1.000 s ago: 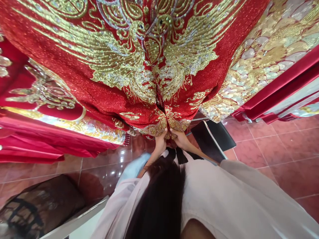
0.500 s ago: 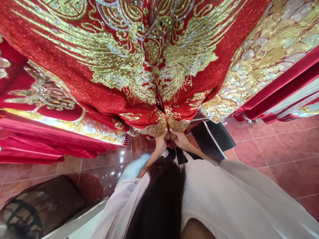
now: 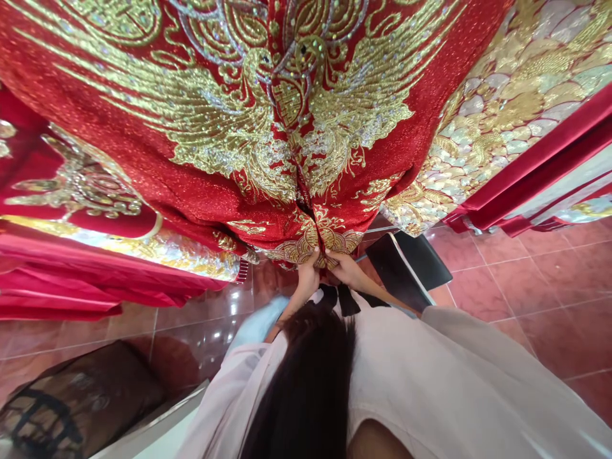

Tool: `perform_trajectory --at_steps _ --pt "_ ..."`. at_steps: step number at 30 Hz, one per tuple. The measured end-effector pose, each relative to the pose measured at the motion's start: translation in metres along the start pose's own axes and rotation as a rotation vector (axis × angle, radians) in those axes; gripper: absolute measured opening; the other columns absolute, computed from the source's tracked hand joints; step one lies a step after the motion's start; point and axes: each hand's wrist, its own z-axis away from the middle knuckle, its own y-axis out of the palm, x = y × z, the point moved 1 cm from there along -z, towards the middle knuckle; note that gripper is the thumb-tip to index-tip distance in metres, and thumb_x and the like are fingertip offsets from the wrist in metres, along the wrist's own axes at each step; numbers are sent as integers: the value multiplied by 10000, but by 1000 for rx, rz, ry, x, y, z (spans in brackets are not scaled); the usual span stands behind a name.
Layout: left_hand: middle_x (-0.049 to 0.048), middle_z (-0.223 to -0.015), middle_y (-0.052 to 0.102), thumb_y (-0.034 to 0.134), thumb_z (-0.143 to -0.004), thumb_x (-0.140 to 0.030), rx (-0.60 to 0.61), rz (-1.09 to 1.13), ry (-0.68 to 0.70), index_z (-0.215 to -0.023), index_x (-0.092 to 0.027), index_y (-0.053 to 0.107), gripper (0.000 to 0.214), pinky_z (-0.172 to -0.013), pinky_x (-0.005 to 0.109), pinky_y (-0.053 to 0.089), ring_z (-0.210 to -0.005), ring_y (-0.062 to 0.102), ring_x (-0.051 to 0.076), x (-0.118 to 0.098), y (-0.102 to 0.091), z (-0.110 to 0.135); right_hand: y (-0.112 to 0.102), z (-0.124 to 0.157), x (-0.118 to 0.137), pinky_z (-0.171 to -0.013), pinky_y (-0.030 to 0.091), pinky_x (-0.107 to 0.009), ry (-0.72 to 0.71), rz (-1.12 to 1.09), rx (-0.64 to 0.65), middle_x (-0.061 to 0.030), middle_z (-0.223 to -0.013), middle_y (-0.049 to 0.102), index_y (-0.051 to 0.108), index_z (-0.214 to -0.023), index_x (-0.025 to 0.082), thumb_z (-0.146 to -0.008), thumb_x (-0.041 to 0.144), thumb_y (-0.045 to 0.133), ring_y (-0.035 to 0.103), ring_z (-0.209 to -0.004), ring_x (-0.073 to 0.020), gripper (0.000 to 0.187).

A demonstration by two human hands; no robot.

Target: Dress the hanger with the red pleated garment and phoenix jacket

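Note:
A red jacket (image 3: 201, 197) with gold embroidered birds and sequins hangs in front of me, its front edges meeting along the middle. A dark gap shows low in that front opening. At the bottom hem, my left hand (image 3: 308, 274) pinches the embroidered edge just left of the opening. My right hand (image 3: 347, 269) grips the hem on the other side, its thumb on top of the gold wave pattern. Both thumbs lie close together. The fingers beneath the cloth are hidden.
More embroidered red garments hang at the left (image 3: 100, 185) and a gold-and-silver scaled one (image 3: 482, 134) at the right. A black chair-like object (image 3: 425, 261) stands on the red tiled floor (image 3: 516, 268). A dark brown bag (image 3: 95, 389) lies lower left.
The view has shifted slightly, so the jacket appears a little further left. Both hands keep their hold on the hem, with hardly any movement.

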Motion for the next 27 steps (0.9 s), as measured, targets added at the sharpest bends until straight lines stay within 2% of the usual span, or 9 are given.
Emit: perform_trajectory --at_steps 4,7,15,23,27 --pt "75 -1211 629 868 -583 -250 40 12 37 -1159 -172 605 638 -1052 374 419 -1175 564 247 0 -2 0 -1 -2 -1 -897 524 -313 12 -12 -5 -18 -767 685 616 -776 157 -623 146 704 644 -976 -197 176" --pt "71 -1204 632 851 -609 -238 49 9 59 -1160 -174 604 607 -1049 372 423 -1171 567 241 1 -4 0 -1 -2 -1 -887 526 -309 15 -27 -13 -28 -766 684 608 -753 152 -620 133 697 641 -978 -197 161" --pt "68 -1189 637 811 -681 -254 55 -8 77 -1180 -179 595 549 -1051 380 421 -1169 567 230 0 -4 0 2 0 -2 -848 539 -310 22 -64 -34 -24 -753 681 613 -722 152 -557 157 751 643 -936 -206 215" --pt "75 -1187 640 838 -616 -230 53 -15 101 -1170 -170 603 604 -1017 372 445 -1130 593 243 -1 -3 3 -1 -1 -3 -817 531 -276 20 -66 -51 -7 -756 681 612 -736 148 -566 143 747 650 -862 -170 217" --pt "72 -1184 642 846 -600 -223 28 -11 116 -1168 -182 603 619 -1031 375 433 -1138 588 240 2 -5 2 -2 -3 -5 -811 531 -292 5 -70 -66 -17 -785 691 624 -770 152 -569 128 755 651 -873 -183 241"
